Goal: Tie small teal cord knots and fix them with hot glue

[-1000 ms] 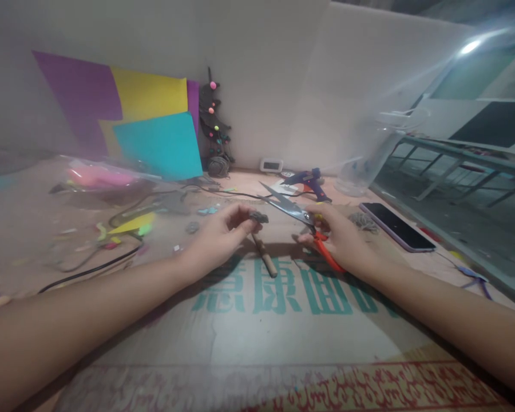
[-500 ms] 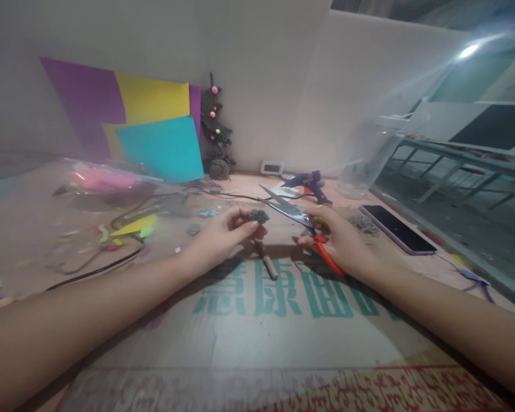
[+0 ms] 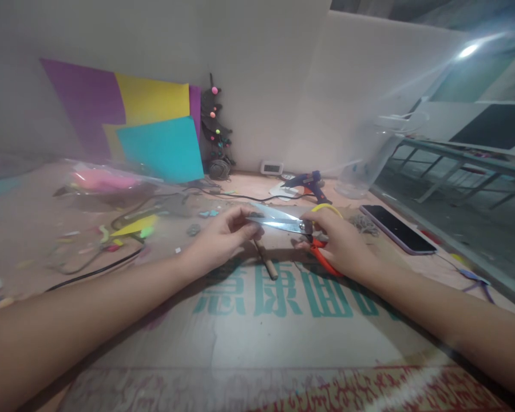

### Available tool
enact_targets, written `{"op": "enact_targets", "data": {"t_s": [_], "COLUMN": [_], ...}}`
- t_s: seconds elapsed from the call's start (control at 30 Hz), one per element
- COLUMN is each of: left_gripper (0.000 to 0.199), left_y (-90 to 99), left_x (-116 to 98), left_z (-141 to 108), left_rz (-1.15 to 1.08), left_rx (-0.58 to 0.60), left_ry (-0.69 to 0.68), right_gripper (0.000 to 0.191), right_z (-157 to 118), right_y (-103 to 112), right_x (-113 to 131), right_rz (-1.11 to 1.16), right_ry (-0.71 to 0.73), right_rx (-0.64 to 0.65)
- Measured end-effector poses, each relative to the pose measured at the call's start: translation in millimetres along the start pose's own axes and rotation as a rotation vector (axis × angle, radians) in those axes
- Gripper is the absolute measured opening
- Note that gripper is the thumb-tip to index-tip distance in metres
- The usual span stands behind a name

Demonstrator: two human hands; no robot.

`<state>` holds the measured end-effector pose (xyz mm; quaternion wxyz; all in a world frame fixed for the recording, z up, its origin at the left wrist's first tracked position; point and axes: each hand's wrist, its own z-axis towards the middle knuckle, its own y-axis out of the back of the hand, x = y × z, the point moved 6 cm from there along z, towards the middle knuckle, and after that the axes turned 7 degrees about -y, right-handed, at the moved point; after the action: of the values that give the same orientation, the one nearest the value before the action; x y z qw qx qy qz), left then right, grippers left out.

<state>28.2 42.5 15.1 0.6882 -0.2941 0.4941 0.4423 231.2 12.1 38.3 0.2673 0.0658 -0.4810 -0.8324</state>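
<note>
My left hand [image 3: 229,229] pinches a small dark grey-green frilly piece [image 3: 256,216] between thumb and fingers. Much of that piece is now hidden behind the blades. In my right hand [image 3: 341,237] is a pair of scissors [image 3: 283,222] with one orange and one yellow handle. Their blades are parted slightly and reach left across the piece at my left fingertips. Below the fingers a short brown stick [image 3: 266,263] slants toward me; whether it joins the piece or lies on the printed cardboard [image 3: 257,337], I cannot tell.
Behind the hands are a dark blue glue gun [image 3: 309,184], a small white clock-like display [image 3: 272,167] and a decorated little tree [image 3: 217,131]. A phone [image 3: 397,229] and a clear plastic jug [image 3: 358,166] are at right. Coloured scraps [image 3: 133,227] and a black cable [image 3: 96,270] lie left.
The scissors have swung down and left, so their blades now cross the dark piece. My right hand has turned with them. My left hand has barely moved.
</note>
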Motion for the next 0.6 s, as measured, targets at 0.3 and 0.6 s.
{"op": "enact_targets", "data": {"t_s": [0.3,0.6], "left_gripper": [0.018,0.021], "left_y": [2.1,0.3], "left_x": [9.1,9.3], "left_z": [2.3,1.3], "left_rz": [0.005,-0.034], "left_rx": [0.025,0.032], "left_ry": [0.049,0.066], "right_gripper": [0.028,0.026], "right_z": [-1.3,0.3], "right_y": [-0.1,0.0], "right_x": [1.3,3.1], "right_rz": [-0.013,0.01], "right_ry": [-0.017,-0.017], "right_rx": [0.017,0.037]}}
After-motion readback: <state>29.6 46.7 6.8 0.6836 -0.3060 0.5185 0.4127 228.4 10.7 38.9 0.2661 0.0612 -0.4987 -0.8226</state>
